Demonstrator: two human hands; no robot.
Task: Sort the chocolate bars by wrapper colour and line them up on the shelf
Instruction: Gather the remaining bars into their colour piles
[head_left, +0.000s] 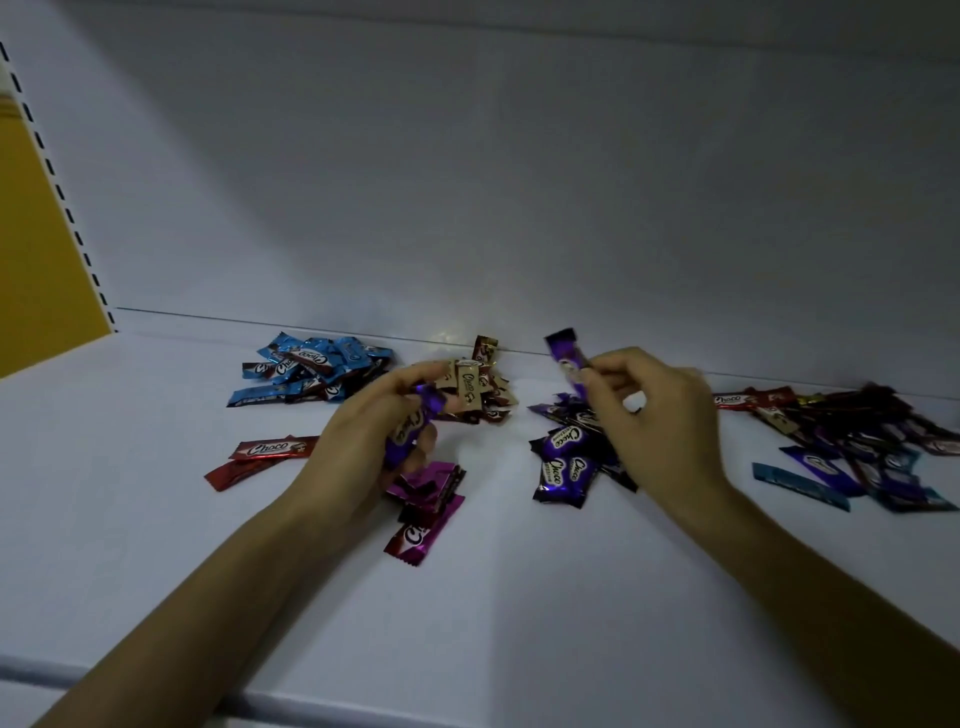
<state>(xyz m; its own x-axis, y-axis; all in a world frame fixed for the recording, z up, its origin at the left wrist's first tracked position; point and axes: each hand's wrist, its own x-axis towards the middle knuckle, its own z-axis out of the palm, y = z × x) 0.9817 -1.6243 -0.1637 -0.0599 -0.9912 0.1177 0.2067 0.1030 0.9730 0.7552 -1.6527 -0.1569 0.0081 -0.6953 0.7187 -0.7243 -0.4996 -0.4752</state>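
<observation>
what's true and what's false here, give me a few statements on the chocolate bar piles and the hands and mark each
1. Each hand holds a purple bar. True: the left hand grips one purple bar, and the right hand pinches another purple bar.
2. The blue pile lies at the shelf's front edge. False: it lies at the back left, by the rear wall.
3. The magenta pile lies nearer the front than the beige pile. True.
4. The far-right heap is all one colour. False: it mixes red, blue, purple and dark wrappers.
</observation>
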